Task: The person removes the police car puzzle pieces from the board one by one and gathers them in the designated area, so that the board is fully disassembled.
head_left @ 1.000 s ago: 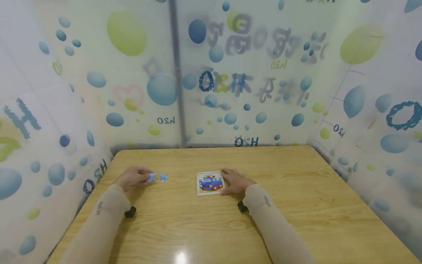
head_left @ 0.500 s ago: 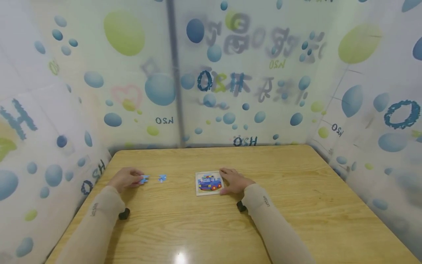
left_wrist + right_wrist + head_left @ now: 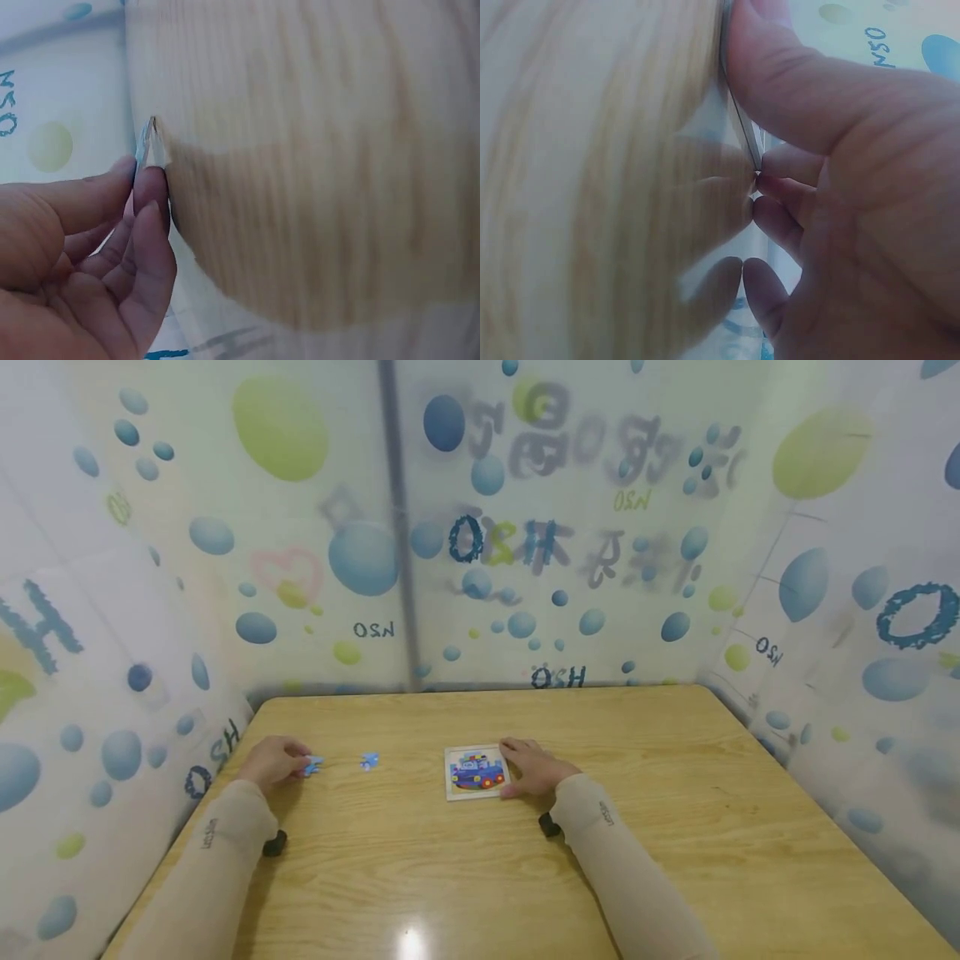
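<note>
Near the table's left side, my left hand (image 3: 274,762) pinches a small blue jigsaw piece (image 3: 313,766) between thumb and fingers. The left wrist view shows this jigsaw piece (image 3: 142,150) edge-on, close to the tabletop. A second blue jigsaw piece (image 3: 369,762) lies on the table to its right. The square jigsaw board (image 3: 476,774), pale-framed with a blue car picture, lies flat near the middle. My right hand (image 3: 534,768) grips its right side, fingers at the far corner and thumb at the near one. In the right wrist view the board (image 3: 742,124) appears as a thin edge beside the thumb.
The wooden table (image 3: 420,868) has a glossy surface with a bright reflection near the front. Printed curtains (image 3: 480,652) with bubbles and letters stand close behind it and along both sides. Bare wood lies between the loose piece and the board.
My left hand has drawn leftward with its jigsaw piece, widening the gap to the loose one. My right hand and the board stay in place; the head view shifts slightly.
</note>
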The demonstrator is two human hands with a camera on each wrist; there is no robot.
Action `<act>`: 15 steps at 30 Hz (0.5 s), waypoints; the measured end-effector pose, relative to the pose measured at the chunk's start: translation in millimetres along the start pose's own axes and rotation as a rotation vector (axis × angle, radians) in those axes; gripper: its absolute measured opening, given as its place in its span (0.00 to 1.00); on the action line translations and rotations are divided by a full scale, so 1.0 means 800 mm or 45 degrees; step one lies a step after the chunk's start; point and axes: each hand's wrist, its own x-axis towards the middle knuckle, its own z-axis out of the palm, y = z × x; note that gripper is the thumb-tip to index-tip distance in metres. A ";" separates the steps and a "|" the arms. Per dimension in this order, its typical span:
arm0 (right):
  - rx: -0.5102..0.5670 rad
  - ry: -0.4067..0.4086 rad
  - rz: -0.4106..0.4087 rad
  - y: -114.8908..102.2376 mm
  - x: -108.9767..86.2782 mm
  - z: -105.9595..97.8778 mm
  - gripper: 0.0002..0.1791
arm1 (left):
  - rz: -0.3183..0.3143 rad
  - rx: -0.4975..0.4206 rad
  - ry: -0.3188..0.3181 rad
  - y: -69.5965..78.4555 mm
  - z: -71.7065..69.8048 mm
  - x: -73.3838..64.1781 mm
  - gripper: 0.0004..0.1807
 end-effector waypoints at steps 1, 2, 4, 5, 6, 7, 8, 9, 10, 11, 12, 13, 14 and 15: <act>-0.001 0.001 0.000 0.000 0.000 0.000 0.52 | -0.007 0.013 0.015 0.000 0.000 0.000 0.15; -0.003 0.002 0.000 -0.001 0.000 -0.001 0.52 | -0.016 0.025 0.031 0.001 -0.001 -0.001 0.15; -0.007 0.000 -0.005 -0.001 0.000 -0.001 0.52 | -0.021 0.067 0.059 0.003 -0.002 -0.002 0.15; -0.010 -0.001 -0.007 -0.001 -0.001 -0.001 0.52 | -0.024 0.096 0.070 0.004 -0.002 -0.004 0.14; -0.010 -0.002 -0.010 -0.001 -0.001 -0.001 0.52 | -0.022 0.131 0.082 0.005 -0.003 -0.005 0.14; -0.011 -0.004 -0.011 -0.001 -0.001 -0.001 0.52 | -0.019 0.159 0.090 0.005 -0.004 -0.006 0.13; -0.010 -0.004 -0.011 -0.001 -0.001 -0.001 0.52 | -0.012 0.193 0.095 0.006 -0.005 -0.007 0.13; -0.002 -0.005 -0.009 -0.001 -0.001 -0.001 0.52 | 0.000 0.232 0.102 0.007 -0.007 -0.008 0.13; 0.006 -0.005 -0.006 -0.001 -0.002 -0.001 0.52 | 0.007 0.260 0.106 0.006 -0.007 -0.008 0.13; 0.010 -0.008 -0.001 -0.001 -0.002 -0.001 0.52 | 0.012 0.281 0.110 0.006 -0.008 -0.009 0.12; 0.017 -0.007 0.003 -0.002 -0.002 -0.001 0.52 | 0.018 0.296 0.118 0.005 -0.009 -0.009 0.12; 0.020 -0.007 0.007 -0.002 -0.003 -0.002 0.52 | 0.017 0.299 0.124 0.004 -0.009 -0.009 0.12; 0.025 -0.007 0.009 -0.003 -0.004 -0.002 0.52 | 0.021 0.303 0.134 0.004 -0.010 -0.008 0.12; 0.028 -0.008 0.012 -0.004 -0.004 -0.003 0.51 | 0.023 0.305 0.145 0.003 -0.010 -0.008 0.11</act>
